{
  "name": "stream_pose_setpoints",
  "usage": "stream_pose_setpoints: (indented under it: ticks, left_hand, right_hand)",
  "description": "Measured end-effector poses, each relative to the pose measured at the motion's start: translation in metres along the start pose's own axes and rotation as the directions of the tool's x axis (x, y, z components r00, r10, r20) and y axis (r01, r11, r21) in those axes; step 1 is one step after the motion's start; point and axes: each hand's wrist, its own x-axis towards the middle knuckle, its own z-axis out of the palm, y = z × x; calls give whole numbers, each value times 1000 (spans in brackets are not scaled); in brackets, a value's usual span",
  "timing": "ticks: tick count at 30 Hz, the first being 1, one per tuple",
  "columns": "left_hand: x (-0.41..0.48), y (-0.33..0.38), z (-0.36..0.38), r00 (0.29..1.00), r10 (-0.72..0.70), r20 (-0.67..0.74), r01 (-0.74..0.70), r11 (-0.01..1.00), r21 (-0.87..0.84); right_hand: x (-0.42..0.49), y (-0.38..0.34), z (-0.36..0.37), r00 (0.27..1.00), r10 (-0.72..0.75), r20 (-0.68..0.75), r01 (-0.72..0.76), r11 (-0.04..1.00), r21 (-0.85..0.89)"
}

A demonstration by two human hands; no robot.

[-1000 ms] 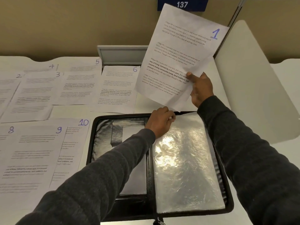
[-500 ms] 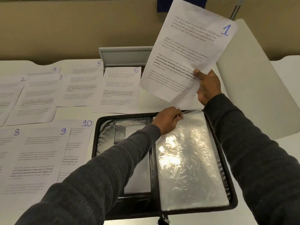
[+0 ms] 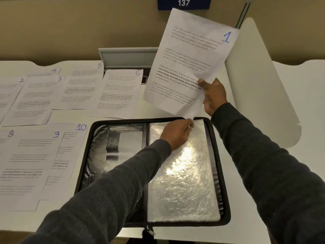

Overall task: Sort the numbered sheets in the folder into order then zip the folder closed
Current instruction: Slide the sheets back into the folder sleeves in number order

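**Above an open folder, a hand holds up sheet 1**

Just beyond the left hand (image 3: pixel 177 133), the right hand (image 3: pixel 213 95) grasps a white printed paper sheet marked with a blue handwritten 1 (image 3: pixel 190 64). The thumb lies on the front near the sheet's lower right edge, with the fingers behind. The sheet is raised off the table and tilted, its lowest corner reaching down to the left hand's fingertips.

The left hand pinches the top edge of a crinkled clear plastic sleeve (image 3: pixel 182 182). This sleeve lies on the right half of an open black zip folder (image 3: pixel 95 147), flat on a white table (image 3: pixel 313 134). Below both forearms, a metal zip pull (image 3: pixel 150 232) sits at the folder's near edge.

Left of the left hand, more white numbered sheets lie face up. Nearest is sheet 6 (image 3: pixel 117 95). Further left, sheet 5 (image 3: pixel 82 88), sheet 3 (image 3: pixel 37 99), sheet 2 (image 3: pixel 8 95) and sheet 4 (image 3: pixel 44 71) overlap. Beside the folder's left side lie sheet 10 (image 3: pixel 73 143), sheet 9 (image 3: pixel 29 164) and sheet 8 (image 3: pixel 7 138).

Right of the right hand stands a white rounded divider panel (image 3: pixel 255 85). Beyond the raised sheet is a blue sign reading 137 (image 3: pixel 183 3).
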Motion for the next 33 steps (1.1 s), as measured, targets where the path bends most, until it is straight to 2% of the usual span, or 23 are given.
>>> stream_pose_setpoints:
  ticks: [4, 11, 16, 19, 25, 28, 33]
  left_hand:
    - [1, 6, 5, 989, -4, -146, 16, 997, 78]
    - [8, 3, 7, 979, -22, -203, 44, 994, 101]
    - [13, -4, 4, 981, -38, -189, 68, 985, 156]
    - [12, -11, -3, 993, -54, -109, 73, 980, 184]
    - [0, -42, -27, 986, -123, 109, 74, 924, 374]
    - [-7, -58, -35, 982, -168, 85, 119, 902, 414]
    - [-9, -65, -36, 976, -210, -59, 217, 908, 359]
  right_hand:
    - [1, 11, -7, 1000, 12, -19, -13, 999, -52]
    - [1, 27, -17, 999, 45, 9, -43, 989, -140]
    - [8, 25, -26, 999, 1, 44, 12, 951, -308]
    - [14, 22, -33, 996, 25, 80, 7, 927, -375]
    - [18, 18, -50, 973, 187, 137, -146, 953, -264]
    - [21, 18, -55, 959, 229, 164, -182, 947, -263]
    - [29, 18, -55, 936, 271, 224, -181, 917, -355]
